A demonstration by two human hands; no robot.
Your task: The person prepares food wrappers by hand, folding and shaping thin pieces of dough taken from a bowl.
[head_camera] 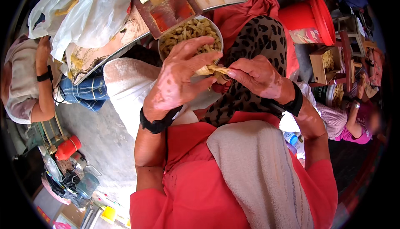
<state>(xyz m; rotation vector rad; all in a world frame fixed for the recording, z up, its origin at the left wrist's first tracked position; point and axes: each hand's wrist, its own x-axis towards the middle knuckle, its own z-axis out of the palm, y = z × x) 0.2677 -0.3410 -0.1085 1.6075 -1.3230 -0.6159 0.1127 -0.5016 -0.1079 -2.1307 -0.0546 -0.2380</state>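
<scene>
Between my hands stretches a pale yellow-brown folded strip [215,69], perhaps a leaf or dried food; I cannot tell which. My right hand [262,77] pinches its narrow end between thumb and index finger. Over its wider end is my left hand [178,75], fingers spread and curved; whether they grip it is partly hidden. Just beyond my left hand, a round white-rimmed tub [222,43] holds many small folded pieces [187,32] of like colour. A grey towel [259,166] lies over the front of my red shirt.
A stained tabletop [103,52] bears a white plastic bag [90,16]. A dark red board [175,13] overhangs the tub. A red bucket [306,21] stands at the right. Co-workers sit at the left [25,82] and right [359,125].
</scene>
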